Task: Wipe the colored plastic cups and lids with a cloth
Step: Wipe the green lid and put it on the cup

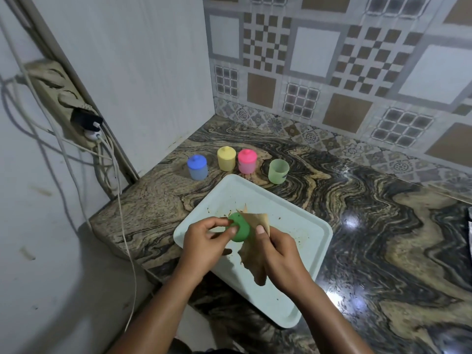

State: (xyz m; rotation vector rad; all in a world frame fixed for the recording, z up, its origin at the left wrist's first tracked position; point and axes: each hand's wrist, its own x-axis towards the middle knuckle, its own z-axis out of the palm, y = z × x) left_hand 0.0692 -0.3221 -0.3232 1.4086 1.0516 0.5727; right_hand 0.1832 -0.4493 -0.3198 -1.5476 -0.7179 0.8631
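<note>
Currently your left hand pinches the green lid above the tray. Your right hand grips the brown cloth against it. The green cup stands lidless behind the tray, beside the pink cup.

Tray: pale, rectangular with rounded corners, lying skewed just below me. I note brown specks on its floor.
Counter: glossy black-and-tan swirled stone under the tray, with light glare right of the tray.
Tiled wall: beyond the tray, brown and grey checks and grids.
White panel: upright, beyond the tray's left corner.
Power strip: well left of the tray, slanted, with a black plug in it.
Cables: white, hanging left of the tray.
</note>
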